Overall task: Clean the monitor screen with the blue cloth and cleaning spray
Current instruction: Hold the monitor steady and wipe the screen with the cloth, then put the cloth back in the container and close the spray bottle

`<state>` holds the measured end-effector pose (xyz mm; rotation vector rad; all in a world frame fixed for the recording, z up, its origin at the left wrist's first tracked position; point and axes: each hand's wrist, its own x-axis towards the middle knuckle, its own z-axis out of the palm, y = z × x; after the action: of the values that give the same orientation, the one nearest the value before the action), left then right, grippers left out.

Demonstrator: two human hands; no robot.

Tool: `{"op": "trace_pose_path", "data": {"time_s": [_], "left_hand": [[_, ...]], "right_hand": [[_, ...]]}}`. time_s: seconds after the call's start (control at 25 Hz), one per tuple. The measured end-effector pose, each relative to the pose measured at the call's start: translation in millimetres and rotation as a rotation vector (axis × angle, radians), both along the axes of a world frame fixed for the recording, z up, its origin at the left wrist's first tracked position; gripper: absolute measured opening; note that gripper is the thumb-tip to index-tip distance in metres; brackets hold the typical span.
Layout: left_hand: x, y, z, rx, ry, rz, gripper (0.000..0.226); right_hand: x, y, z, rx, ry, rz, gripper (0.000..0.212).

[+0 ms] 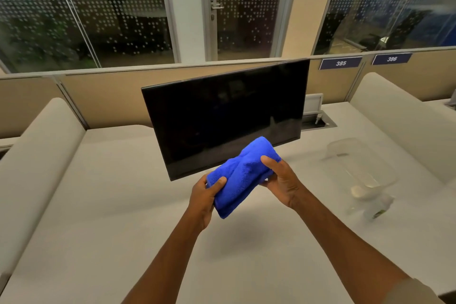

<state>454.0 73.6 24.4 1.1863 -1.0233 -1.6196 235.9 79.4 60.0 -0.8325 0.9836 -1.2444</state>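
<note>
A black monitor [222, 111] with a dark screen stands on the white desk [98, 205], turned slightly to the left. In front of its lower edge I hold a folded blue cloth [240, 175] in the air with both hands. My left hand [206, 198] grips the cloth's near left end, thumb on top. My right hand [281, 181] grips its right side, fingers over the top. A clear spray bottle [377, 206] lies blurred on the desk to the right, apart from both hands.
A clear plastic container [357, 163] sits on the desk right of the monitor, just behind the spray bottle. Beige partition panels [103, 101] fence the desk at the back and sides. A cable hatch [318, 121] is open behind the monitor's right side.
</note>
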Motion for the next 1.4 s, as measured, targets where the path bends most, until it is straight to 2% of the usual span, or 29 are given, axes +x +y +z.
{"op": "trace_pose_path", "data": {"time_s": [0.16,0.36,0.88,1.04,1.24,1.4], "left_hand": [[-19,0,1,-0.042,-0.038,-0.004,0.040],[-63,-9,6,-0.064,-0.020,-0.024,0.043],[-285,-61,10,0.020,-0.053,-0.155,0.044],[-340,-78,9,0.023,-0.117,-0.168,0.043],[-389,-96,10,-0.027,-0.272,-0.152,0.037],[-423,-104,11,-0.066,-0.384,-0.165,0.038]], "right_hand": [[-41,8,6,0.123,0.165,0.008,0.049],[-101,1,21,0.174,0.462,-0.014,0.038],[-329,-43,28,0.221,0.608,-0.114,0.032],[-378,-59,22,0.267,0.726,-0.166,0.030],[-404,-73,13,0.251,1.164,-0.234,0.045],[-414,-83,9,0.205,1.427,-0.219,0.054]]}}
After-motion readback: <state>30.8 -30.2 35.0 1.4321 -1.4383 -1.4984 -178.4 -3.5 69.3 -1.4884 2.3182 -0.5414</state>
